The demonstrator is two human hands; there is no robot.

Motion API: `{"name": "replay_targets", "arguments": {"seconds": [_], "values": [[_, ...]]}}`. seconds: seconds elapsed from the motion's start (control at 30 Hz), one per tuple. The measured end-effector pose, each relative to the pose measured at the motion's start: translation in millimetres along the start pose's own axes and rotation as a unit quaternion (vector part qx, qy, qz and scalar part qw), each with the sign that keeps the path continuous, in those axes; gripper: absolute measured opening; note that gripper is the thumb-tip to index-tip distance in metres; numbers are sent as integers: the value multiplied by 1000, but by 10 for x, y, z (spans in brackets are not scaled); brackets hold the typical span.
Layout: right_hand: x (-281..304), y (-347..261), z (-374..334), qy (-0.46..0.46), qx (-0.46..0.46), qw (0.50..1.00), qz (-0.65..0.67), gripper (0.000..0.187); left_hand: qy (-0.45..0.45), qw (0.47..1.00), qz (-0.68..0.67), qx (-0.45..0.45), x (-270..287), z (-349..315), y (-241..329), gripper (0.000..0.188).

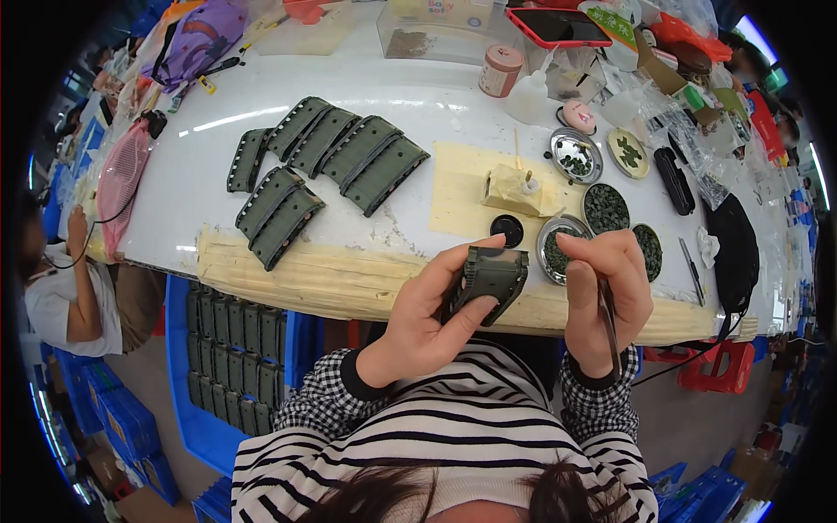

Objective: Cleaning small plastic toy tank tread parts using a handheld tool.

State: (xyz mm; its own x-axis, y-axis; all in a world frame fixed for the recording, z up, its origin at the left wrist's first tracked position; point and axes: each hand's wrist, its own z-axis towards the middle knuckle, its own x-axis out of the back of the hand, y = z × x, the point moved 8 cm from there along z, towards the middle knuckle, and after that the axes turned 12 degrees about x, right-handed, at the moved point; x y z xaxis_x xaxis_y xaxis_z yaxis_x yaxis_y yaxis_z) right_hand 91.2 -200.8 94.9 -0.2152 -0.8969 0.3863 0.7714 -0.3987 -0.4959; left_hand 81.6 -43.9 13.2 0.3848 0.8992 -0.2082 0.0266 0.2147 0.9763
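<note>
I had the left hand (427,318) wrapped around a curved green part (497,275), thumb on its near face and fingers behind, holding it up over the taped table edge (288,283). The right hand (615,288) was closed around a pair of tweezers (608,322) that lay along the palm toward the wrist, thumb and forefinger raised over the tin (540,248) of dark green bits (554,247). I couldn't tell whether those fingertips pinched a bit as well.

What worried me most was that crowding. If the right hand dropped carelessly, I judged, its knuckles could tip the tin and scatter bits, since the other dishes stood just beside it. Bringing the part across too low might also catch the black cap (506,231) behind it. The tweezers could slip out, I reckoned, if the fingers opened without the palm keeping hold. And with the part tilted so near the table's edge, a loose left thumb might let it fall; too hard a squeeze could mark its studded rim.
</note>
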Motion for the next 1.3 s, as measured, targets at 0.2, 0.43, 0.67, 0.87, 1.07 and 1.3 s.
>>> {"name": "replay_targets", "arguments": {"seconds": [0.2, 0.43, 0.67, 0.87, 1.07, 1.3], "values": [[18, 23, 96, -28, -7, 999, -25, 20, 0, 999, -53, 9, 45, 18, -26, 48], [-84, 35, 97, -77, -12, 997, -27, 26, 15, 997, -76, 11, 85, 17, -13, 50], [-312, -105, 12, -94, 25, 995, 0, 35, 23, 999, -6, -28, 93, -2, 52, 50], [-355, -167, -4, -83, 61, 995, -16, 36, 10, 980, -199, 24, 106, 9, -25, 67], [-364, -185, -43, -82, 44, 996, -1, 37, 42, 980, -172, 90, 111, 44, -55, 69], [-361, -174, -56, -80, 21, 996, 14, 37, 29, 981, -170, 91, 90, 34, -77, 67]]}}
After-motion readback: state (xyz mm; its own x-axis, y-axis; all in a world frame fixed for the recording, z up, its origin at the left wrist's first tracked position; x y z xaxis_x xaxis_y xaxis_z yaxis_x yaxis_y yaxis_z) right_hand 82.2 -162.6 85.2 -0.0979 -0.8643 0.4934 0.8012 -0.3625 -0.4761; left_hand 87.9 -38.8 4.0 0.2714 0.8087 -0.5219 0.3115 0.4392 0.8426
